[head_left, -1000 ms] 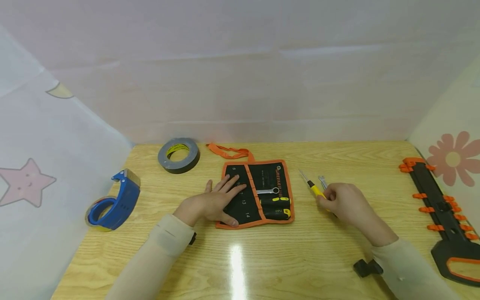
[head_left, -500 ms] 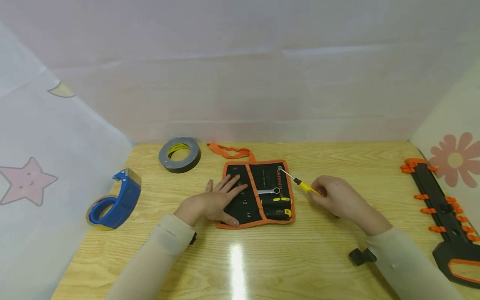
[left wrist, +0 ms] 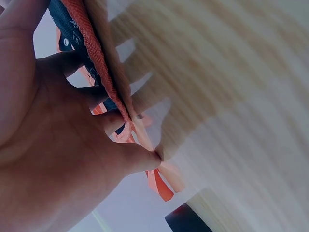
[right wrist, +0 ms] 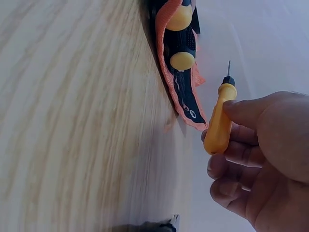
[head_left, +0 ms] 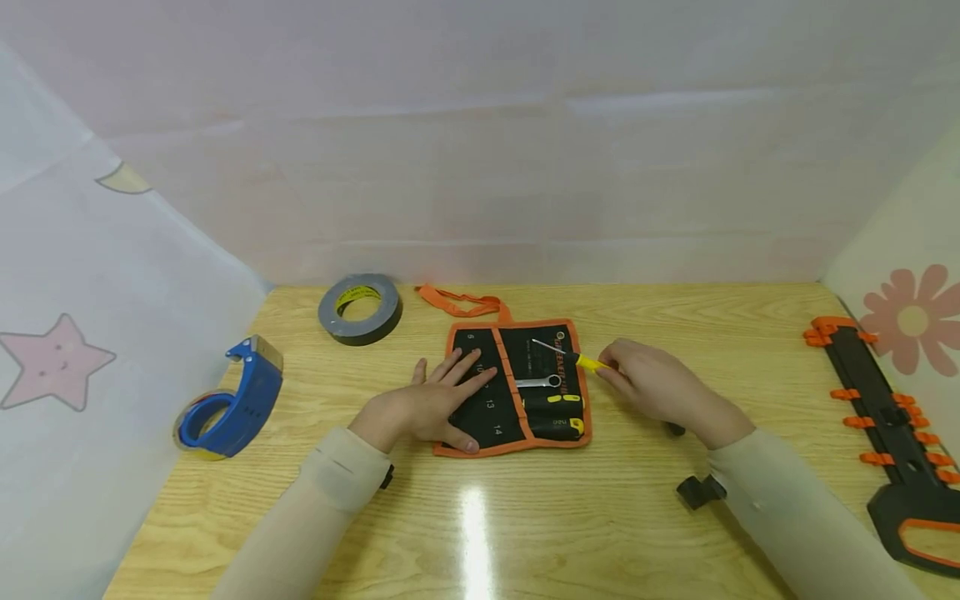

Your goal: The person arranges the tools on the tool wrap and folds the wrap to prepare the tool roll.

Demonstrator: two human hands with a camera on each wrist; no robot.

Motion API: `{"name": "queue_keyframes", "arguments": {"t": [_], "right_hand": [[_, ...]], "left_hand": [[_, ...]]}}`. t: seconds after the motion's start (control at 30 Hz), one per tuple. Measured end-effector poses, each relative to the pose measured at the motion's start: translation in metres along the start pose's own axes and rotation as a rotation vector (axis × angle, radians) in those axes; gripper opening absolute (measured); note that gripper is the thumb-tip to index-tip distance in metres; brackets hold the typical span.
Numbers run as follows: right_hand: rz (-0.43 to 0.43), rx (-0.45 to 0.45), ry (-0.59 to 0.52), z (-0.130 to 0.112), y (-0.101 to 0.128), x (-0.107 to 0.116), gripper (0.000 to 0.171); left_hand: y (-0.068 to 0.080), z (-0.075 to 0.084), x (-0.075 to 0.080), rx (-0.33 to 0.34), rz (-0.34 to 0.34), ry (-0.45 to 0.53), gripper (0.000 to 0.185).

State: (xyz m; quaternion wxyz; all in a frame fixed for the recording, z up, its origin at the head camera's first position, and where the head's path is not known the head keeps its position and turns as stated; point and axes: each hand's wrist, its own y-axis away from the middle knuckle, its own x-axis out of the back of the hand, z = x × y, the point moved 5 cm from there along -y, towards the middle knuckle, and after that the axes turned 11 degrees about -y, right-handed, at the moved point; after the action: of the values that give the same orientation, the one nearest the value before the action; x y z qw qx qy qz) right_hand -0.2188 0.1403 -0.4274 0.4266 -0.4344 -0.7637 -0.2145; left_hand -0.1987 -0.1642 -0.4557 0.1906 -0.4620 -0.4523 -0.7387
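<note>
- Black tool roll with orange trim [head_left: 517, 387] lies unrolled at the middle of the wooden table [head_left: 480, 517], orange tie strap trailing off its far left corner.
- Left hand [head_left: 431, 406] rests flat on the roll's left half, fingers straight and spread, pinning the cloth; the left wrist view shows the fingertips at the orange edge.
- Right hand [head_left: 648, 383] pinches a small yellow-handled screwdriver [head_left: 572, 357] between thumb and curled fingers; its thin shaft points far-left, over the roll's right panel. The right wrist view shows the driver [right wrist: 219, 118] held clear of the cloth, not yet in a pocket.
- Progress, as judged: stowing is partly done. Screwdriver is in hand and over the roll; slotting it in and rolling the pouch up remain.
- Contents of the roll: a small silver wrench [head_left: 538, 382] lies across the right panel; two black-and-yellow handled tools [head_left: 552, 414] sit in the near right pockets. Left pockets, numbered in white, appear unfilled where visible; part lies hidden under the hand.
- Elsewhere: grey duct tape roll [head_left: 359, 309] far left; blue tape dispenser [head_left: 228, 400] at left edge; black and orange tool [head_left: 885, 425] along the right edge.
</note>
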Motion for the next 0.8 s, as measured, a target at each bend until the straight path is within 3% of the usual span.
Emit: {"name": "queue_keyframes", "arguments": {"t": [0.27, 0.8], "right_hand": [[-0.014, 0.018, 0.017, 0.001, -0.011, -0.009, 0.014], [-0.037, 0.063, 0.158, -0.006, -0.026, -0.02, 0.02]], "left_hand": [[0.0, 0.0, 0.0, -0.006, 0.003, -0.003, 0.116], [-0.002, -0.001, 0.0, -0.003, 0.009, -0.005, 0.117]]}}
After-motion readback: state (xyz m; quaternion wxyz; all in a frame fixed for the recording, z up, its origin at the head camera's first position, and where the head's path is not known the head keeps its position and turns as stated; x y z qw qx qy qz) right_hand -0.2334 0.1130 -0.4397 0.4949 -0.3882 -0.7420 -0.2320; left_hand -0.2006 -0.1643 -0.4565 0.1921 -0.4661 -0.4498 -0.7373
